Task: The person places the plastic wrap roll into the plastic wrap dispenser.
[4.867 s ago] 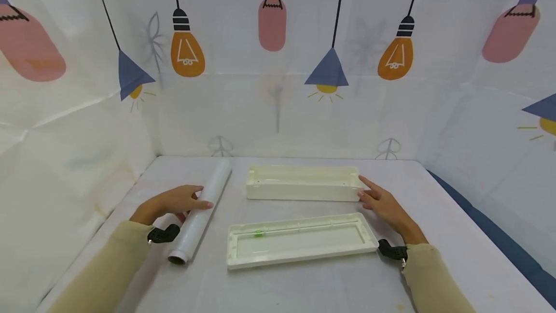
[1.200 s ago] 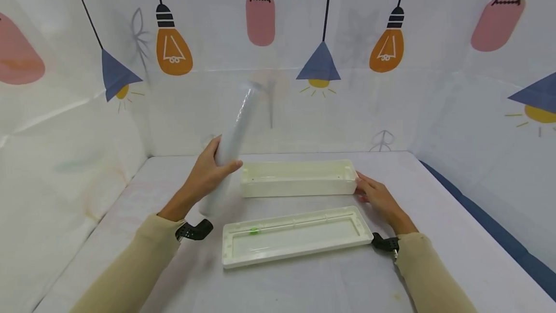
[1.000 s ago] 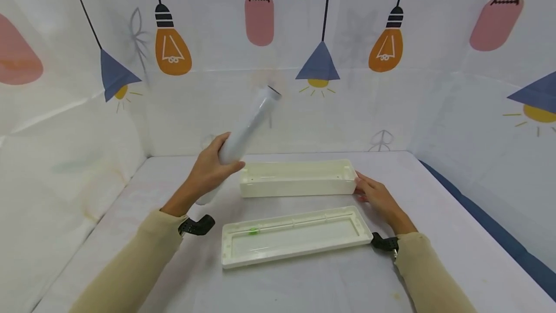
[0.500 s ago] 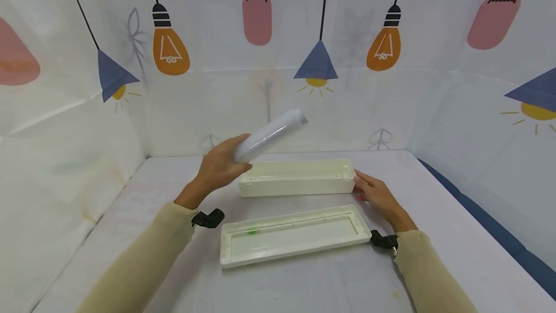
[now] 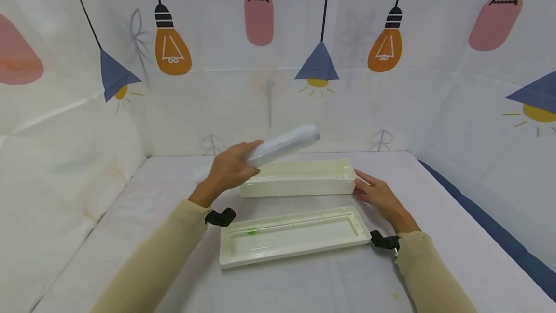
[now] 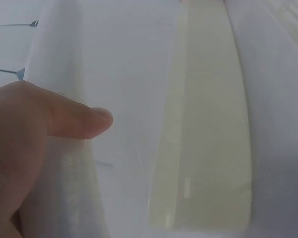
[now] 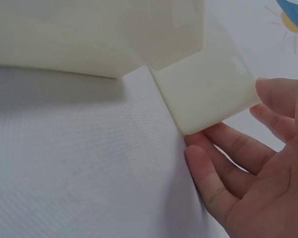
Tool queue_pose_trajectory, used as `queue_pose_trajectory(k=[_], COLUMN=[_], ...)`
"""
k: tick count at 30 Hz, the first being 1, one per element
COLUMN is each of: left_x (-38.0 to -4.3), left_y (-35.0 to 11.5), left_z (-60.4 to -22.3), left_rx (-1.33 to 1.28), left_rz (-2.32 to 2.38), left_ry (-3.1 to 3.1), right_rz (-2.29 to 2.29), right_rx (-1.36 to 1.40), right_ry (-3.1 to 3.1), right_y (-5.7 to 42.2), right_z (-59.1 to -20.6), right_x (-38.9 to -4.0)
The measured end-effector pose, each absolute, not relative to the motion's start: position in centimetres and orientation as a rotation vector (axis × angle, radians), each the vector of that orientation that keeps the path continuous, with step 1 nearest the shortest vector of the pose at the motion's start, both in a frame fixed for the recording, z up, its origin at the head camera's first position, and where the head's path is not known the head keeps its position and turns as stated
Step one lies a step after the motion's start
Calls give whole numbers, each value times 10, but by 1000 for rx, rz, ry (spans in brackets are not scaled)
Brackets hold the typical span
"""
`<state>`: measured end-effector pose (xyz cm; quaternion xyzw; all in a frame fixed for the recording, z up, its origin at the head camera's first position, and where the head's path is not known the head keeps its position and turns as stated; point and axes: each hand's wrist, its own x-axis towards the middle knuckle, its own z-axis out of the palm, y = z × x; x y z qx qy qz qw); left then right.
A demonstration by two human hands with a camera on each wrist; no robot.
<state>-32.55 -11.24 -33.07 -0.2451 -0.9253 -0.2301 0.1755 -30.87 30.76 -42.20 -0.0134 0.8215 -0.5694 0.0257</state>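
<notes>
My left hand (image 5: pixel 234 164) grips a roll of cling film (image 5: pixel 284 145) round its middle, thumb along the near side. The roll slants up to the right, in front of the box from my view. A long cream plastic box (image 5: pixel 297 187) stands open-topped at the back of the table. My right hand (image 5: pixel 379 201) holds its right end, with thumb and bent fingertips at the edges in the right wrist view. Nearer me lies the box's long lid (image 5: pixel 295 254), inner side up, with a rail and a small green slide cutter (image 5: pixel 252 231).
The white-covered table (image 5: pixel 330 284) is enclosed by pale sheets (image 5: pixel 217 105) printed with lamps and bulbs. Dark blue cloth (image 5: pixel 491 226) shows beyond the right edge. A wrist camera sits on each forearm.
My left hand has picked the cling film roll up off the table, carried it right and tipped it from steep to nearly level. My right hand stays at the box's end.
</notes>
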Motion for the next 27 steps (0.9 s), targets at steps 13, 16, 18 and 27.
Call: queue_pose_trajectory(k=[13, 16, 18, 27], left_x=[-331, -332, -332, -337], left_y=[-92, -86, -82, -75], left_z=[-337, -337, -338, -343], left_rx=[-765, -776, -782, -827], left_rz=[-554, -553, -546, -484], left_ry=[-2692, -2704, -2712, -2737], right_rz=[-1804, -1780, -1767, -1786], right_rx=[-124, -128, -123, -100], right_ry=[2525, 2551, 2558, 2540], right_y=[309, 313, 314, 312], right_z=[-422, -423, -424, -428], right_x=[-306, -307, -308, -309])
